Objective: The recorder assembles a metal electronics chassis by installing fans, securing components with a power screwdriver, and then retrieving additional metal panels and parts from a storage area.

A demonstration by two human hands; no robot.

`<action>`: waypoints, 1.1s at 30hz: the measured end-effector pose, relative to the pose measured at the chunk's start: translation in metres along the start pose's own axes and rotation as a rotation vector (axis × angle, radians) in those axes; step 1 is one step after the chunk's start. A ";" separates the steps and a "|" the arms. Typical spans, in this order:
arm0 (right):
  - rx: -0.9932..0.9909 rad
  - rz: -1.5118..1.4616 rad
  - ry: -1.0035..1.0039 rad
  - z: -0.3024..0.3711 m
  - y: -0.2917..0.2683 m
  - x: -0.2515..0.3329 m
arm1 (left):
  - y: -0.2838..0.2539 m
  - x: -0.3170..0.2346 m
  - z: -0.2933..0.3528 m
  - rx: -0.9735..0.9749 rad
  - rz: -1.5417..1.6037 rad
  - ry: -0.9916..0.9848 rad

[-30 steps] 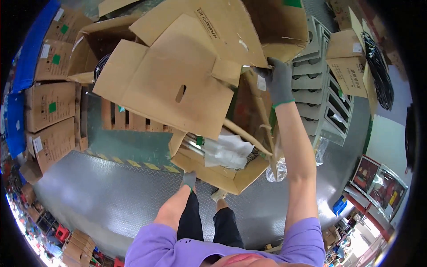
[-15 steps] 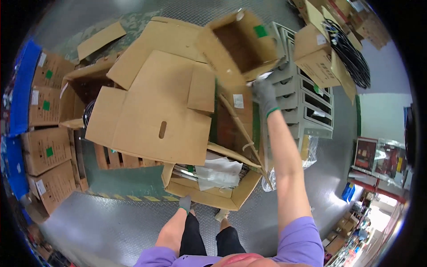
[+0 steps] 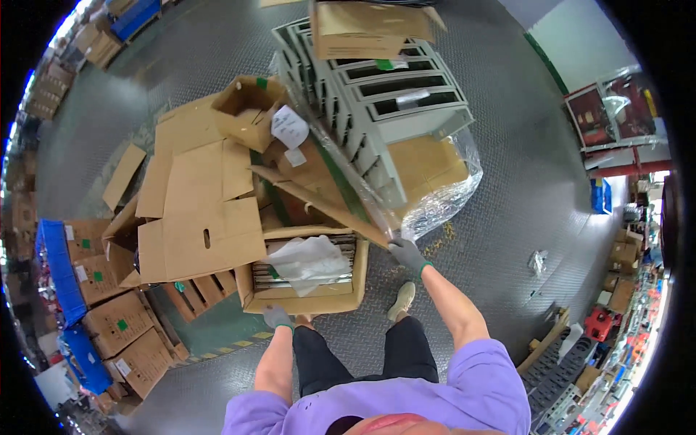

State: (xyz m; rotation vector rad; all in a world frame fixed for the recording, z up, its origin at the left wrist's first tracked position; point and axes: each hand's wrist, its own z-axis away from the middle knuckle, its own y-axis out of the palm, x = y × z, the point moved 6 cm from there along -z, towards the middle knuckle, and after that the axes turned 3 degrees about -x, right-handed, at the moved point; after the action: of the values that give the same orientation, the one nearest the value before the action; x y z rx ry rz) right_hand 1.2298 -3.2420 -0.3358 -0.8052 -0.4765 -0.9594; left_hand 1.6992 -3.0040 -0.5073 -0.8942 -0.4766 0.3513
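In front of my feet stands an open carton (image 3: pixel 337 301) holding stacked flat metal-edged pieces, partly covered by a crumpled white sheet (image 3: pixel 308 264). My left hand (image 3: pixel 277 317), in a grey glove, is at the carton's near left corner; its fingers are too small to read. My right hand (image 3: pixel 407 255), gloved too, closes on the near end of a long cardboard flap (image 3: pixel 326 205) slanting away beyond the carton. Farther off, a small open box (image 3: pixel 250 116) sits tilted beside flattened cardboard, a white paper label (image 3: pixel 290 127) at its side.
Flattened cardboard (image 3: pixel 210 196) covers the left, above a wooden pallet (image 3: pixel 199 293). Closed cartons (image 3: pixel 123 322) stand farther left. Grey slotted housings (image 3: pixel 391 94) fill the far right, with a carton (image 3: pixel 362 32) on top and clear plastic wrap (image 3: pixel 449 196) beside them.
My right hand has come back from the small open box to the flap's near end. That box now rests beyond the carton. The whole view has turned and shifted.
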 end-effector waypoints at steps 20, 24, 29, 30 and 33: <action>-0.257 -0.474 0.451 0.079 -0.373 -0.264 | -0.262 -0.528 0.038 -0.038 0.947 0.068; -0.073 -0.569 0.311 -0.024 -0.357 -0.181 | -0.260 -0.464 -0.014 -0.140 0.328 0.185; -0.184 -0.205 0.102 -0.161 -0.437 -0.169 | -0.239 -0.541 0.051 0.020 0.358 0.179; -0.220 -0.032 -0.002 -0.201 -0.467 -0.174 | -0.239 -0.564 0.060 0.022 0.363 0.286; -0.264 -0.260 -0.073 -0.255 -0.474 -0.112 | -0.207 -0.565 0.140 0.038 0.375 0.281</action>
State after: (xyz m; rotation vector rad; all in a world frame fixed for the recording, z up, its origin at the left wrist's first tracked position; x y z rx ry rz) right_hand 0.7682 -3.5366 -0.3868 -1.0357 -0.5332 -1.2546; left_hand 1.1689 -3.3036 -0.4051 -0.9787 -0.0395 0.5642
